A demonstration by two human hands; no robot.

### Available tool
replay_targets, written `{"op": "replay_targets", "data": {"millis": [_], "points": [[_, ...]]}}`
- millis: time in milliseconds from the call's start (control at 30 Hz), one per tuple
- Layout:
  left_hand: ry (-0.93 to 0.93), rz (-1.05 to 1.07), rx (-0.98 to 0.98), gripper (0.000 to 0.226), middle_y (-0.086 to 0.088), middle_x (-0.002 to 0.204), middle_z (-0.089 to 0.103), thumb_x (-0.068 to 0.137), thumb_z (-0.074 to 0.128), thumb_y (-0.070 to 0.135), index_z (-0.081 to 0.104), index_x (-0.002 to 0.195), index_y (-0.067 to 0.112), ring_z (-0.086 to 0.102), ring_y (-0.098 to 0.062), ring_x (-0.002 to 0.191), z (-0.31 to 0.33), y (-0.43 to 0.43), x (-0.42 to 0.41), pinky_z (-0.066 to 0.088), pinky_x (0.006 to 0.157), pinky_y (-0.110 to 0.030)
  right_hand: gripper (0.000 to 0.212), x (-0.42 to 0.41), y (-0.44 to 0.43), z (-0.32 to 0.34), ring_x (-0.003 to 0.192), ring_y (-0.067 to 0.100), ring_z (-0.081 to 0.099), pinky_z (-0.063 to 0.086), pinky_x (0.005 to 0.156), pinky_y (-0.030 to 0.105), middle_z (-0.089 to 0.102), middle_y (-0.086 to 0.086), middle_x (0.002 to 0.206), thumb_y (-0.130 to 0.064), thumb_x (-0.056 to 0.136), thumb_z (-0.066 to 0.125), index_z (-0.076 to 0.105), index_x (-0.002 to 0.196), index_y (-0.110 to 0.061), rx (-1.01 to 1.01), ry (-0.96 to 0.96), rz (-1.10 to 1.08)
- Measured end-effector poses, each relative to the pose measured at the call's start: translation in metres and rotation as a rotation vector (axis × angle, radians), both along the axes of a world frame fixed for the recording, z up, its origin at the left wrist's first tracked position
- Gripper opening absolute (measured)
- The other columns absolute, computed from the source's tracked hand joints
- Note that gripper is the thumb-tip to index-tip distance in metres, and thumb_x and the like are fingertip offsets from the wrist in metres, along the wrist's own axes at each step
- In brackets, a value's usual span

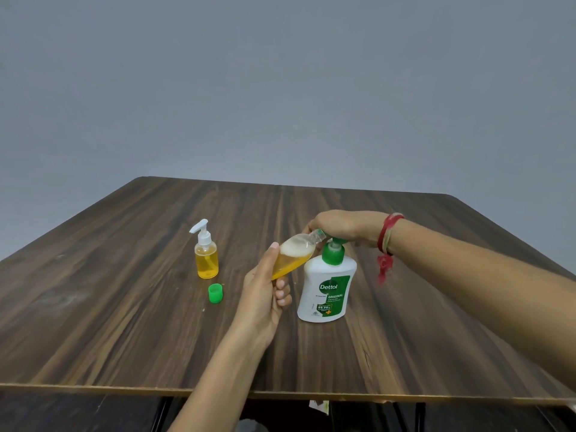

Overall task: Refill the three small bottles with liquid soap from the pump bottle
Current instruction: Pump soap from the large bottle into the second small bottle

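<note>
A white Dettol pump bottle (pixel 327 288) with a green pump stands on the wooden table (pixel 124 307). My right hand (pixel 346 227) rests on top of its pump head, fingers curled over it. My left hand (pixel 265 294) holds a small clear bottle (pixel 294 254) tilted, its open neck up against the pump's nozzle; orange soap and white foam fill part of it. Another small bottle (pixel 206 254) with a white pump top, filled with orange soap, stands upright to the left. A loose green cap (pixel 215 293) lies beside it.
The table's front edge runs across the bottom of the view, with dark table legs below. A plain grey wall stands behind the table. A red thread band circles my right wrist (pixel 388 235).
</note>
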State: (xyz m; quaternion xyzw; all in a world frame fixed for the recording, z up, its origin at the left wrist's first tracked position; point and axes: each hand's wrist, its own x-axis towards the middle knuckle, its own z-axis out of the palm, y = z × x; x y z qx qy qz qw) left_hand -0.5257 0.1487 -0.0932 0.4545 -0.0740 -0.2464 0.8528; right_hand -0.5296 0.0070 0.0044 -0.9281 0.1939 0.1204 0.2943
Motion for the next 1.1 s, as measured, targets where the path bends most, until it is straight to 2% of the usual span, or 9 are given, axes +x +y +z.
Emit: {"op": "replay_targets", "data": {"millis": [133,233,300,467,533,667,800,867,1100], "points": [[0.014,-0.011,0.004,0.029,0.005,0.045,0.031,0.092,0.056,0.039,0.054,0.077,0.014,0.029,-0.003,0.037,-0.004,-0.001,-0.002,0.025,0.034,-0.014,0.044,0.0,-0.004,-0.005,0.074,0.02,0.04,0.031,0.059,0.026,0.051,0.014,0.086,-0.013,0.089,0.036,0.051,0.126,0.005,-0.007,-0.007,-0.002],[0.015,-0.02,0.001,0.029,0.005,0.045,0.032,0.092,0.056,0.039,0.053,0.078,0.014,0.03,-0.003,0.037,-0.004,-0.002,-0.002,0.026,0.034,-0.015,0.038,0.004,-0.008,-0.007,0.073,0.021,0.041,0.034,0.063,0.025,0.05,0.029,0.086,-0.011,0.089,0.037,0.055,0.115,0.011,0.029,-0.018,0.026],[0.013,-0.011,0.01,0.03,0.005,0.045,0.032,0.092,0.056,0.039,0.053,0.076,0.015,0.029,-0.003,0.037,-0.004,-0.001,0.001,0.026,0.034,-0.015,0.025,0.003,-0.007,-0.009,0.073,0.022,0.04,0.032,0.064,0.026,0.048,0.018,0.084,-0.014,0.086,0.038,0.059,0.097,-0.005,0.014,-0.008,0.002],[0.011,-0.027,0.01,0.03,0.004,0.046,0.033,0.092,0.056,0.039,0.053,0.075,0.015,0.031,-0.004,0.038,-0.003,0.0,-0.001,0.026,0.035,-0.015,0.041,0.005,-0.008,-0.008,0.08,0.023,0.043,0.039,0.077,0.035,0.051,0.011,0.088,-0.016,0.085,0.039,0.055,0.115,0.006,0.026,0.003,-0.009],[0.019,-0.02,0.009,0.029,0.004,0.046,0.032,0.092,0.056,0.039,0.054,0.077,0.015,0.03,-0.004,0.038,-0.003,0.001,-0.001,0.026,0.035,-0.015,0.039,0.005,-0.008,-0.01,0.078,0.023,0.043,0.037,0.068,0.032,0.051,0.012,0.087,-0.018,0.082,0.042,0.058,0.108,0.006,0.056,-0.011,-0.015],[0.029,-0.03,0.006,0.029,0.004,0.046,0.033,0.092,0.056,0.039,0.053,0.077,0.014,0.031,-0.003,0.038,-0.005,0.001,-0.003,0.027,0.035,-0.014,0.046,0.006,-0.008,-0.009,0.08,0.023,0.04,0.032,0.065,0.031,0.048,0.011,0.089,-0.018,0.085,0.042,0.049,0.123,0.007,0.014,0.009,0.006],[0.035,-0.012,-0.006,0.029,0.005,0.046,0.032,0.093,0.056,0.038,0.053,0.077,0.015,0.03,-0.003,0.037,-0.004,0.0,-0.001,0.026,0.034,-0.015,0.034,0.004,-0.006,-0.011,0.069,0.02,0.037,0.03,0.061,0.029,0.045,0.012,0.086,-0.014,0.085,0.04,0.062,0.107,0.0,0.035,-0.012,-0.002],[0.043,-0.018,-0.001,0.029,0.004,0.046,0.033,0.092,0.056,0.039,0.052,0.077,0.015,0.031,-0.004,0.037,-0.005,0.0,-0.001,0.027,0.035,-0.014,0.04,0.004,-0.006,-0.012,0.065,0.019,0.034,0.028,0.059,0.027,0.042,0.01,0.084,-0.012,0.086,0.039,0.052,0.116,0.011,0.012,-0.007,-0.003],[0.035,-0.001,0.001,0.029,0.005,0.045,0.032,0.093,0.056,0.038,0.052,0.076,0.015,0.03,-0.003,0.036,-0.004,-0.001,-0.001,0.026,0.034,-0.015,0.034,0.005,-0.007,-0.012,0.079,0.022,0.038,0.032,0.065,0.029,0.045,0.011,0.088,-0.01,0.087,0.038,0.059,0.107,0.007,0.035,-0.006,0.012]]}}
